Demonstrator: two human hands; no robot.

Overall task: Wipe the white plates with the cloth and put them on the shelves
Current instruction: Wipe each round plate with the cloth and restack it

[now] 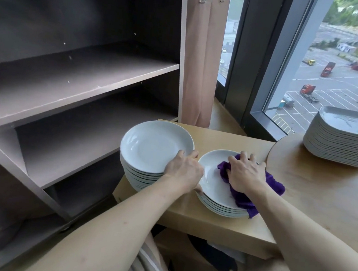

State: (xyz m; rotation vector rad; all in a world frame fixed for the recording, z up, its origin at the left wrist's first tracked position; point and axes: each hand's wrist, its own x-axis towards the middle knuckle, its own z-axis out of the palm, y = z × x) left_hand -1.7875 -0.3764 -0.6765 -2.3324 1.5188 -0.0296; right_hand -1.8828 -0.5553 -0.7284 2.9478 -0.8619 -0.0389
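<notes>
Two stacks of round white plates stand on a low wooden table (228, 138). The taller left stack (150, 147) is nearest the shelves. On the top plate of the shorter right stack (211, 176) lies a purple cloth (239, 199), and my right hand (245, 175) grips it and presses it onto the plate. My left hand (184, 171) sits between the two stacks, its fingers on the rim of the left stack's top plate and its thumb at the edge of the right stack. The brown shelves (80, 76) on the left hold nothing.
A tall stack of squarish white plates (345, 139) stands on a round wooden table (322, 190) at the right. A beige curtain (200, 60) hangs beside the shelf unit. Large windows fill the background behind the tables.
</notes>
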